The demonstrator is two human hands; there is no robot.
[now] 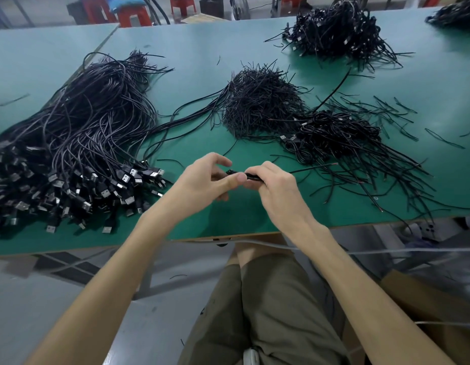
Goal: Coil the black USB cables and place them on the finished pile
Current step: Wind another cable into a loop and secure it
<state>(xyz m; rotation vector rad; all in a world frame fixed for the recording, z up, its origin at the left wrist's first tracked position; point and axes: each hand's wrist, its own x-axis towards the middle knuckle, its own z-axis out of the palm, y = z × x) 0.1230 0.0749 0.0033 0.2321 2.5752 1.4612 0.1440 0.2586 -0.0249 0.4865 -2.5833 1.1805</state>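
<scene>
- Both hands meet above the near middle of the green table top [202, 61], close to its near edge.
- The left hand [204, 180] pinches the left end of a small coiled black USB cable [252, 177]. The thumb presses on it, and the index finger arches above.
- The right hand [277, 188] grips the same coil, with its fingers curled together round the right end. A thin loose tail of the cable runs out to the right.
- A big heap of uncoiled black USB cables [91, 119] with silver plugs lies at the left.
- A mound of short black wire ties [260, 104] sits in the middle, farther off.
- The finished pile of coiled black cables [336, 133] lies to the right of the hands, just beside that mound.
- Another tangled heap of black cables [334, 30] lies at the far right.
</scene>
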